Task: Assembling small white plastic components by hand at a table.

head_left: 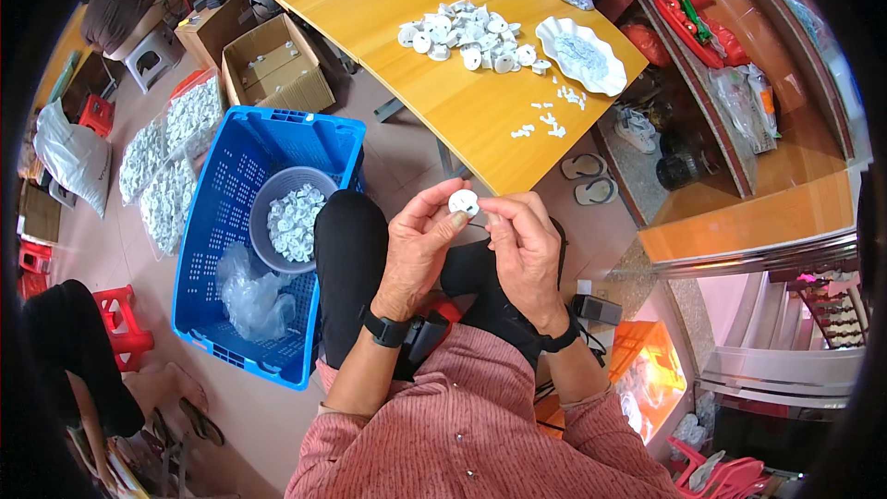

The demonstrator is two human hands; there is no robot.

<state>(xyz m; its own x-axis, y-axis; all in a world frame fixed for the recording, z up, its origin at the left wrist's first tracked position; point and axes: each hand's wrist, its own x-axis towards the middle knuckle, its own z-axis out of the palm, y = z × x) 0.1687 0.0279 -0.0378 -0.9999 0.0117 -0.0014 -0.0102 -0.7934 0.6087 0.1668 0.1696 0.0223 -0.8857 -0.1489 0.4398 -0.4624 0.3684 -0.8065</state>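
Note:
A small round white plastic piece (463, 202) with a dark slot is pinched between the thumb and fingers of my left hand (416, 245), above my lap. My right hand (525, 254) is closed beside it, thumb and forefinger pressed together at the piece's right edge. Whatever those fingertips hold is too small to make out. Ahead on the yellow table (370, 14) lies a heap of similar white pieces (471, 35). A scalloped white dish (582, 55) of tiny parts stands to its right, with loose small white bits (552, 120) scattered nearer me.
At my left, a blue crate (208, 222) holds a grey basin (268, 187) of white pieces and a clear plastic bag (251, 300). Beyond are filled bags (171, 162) and a cardboard box (277, 65). Shelves (702, 120) stand right; another person (78, 360) is at far left.

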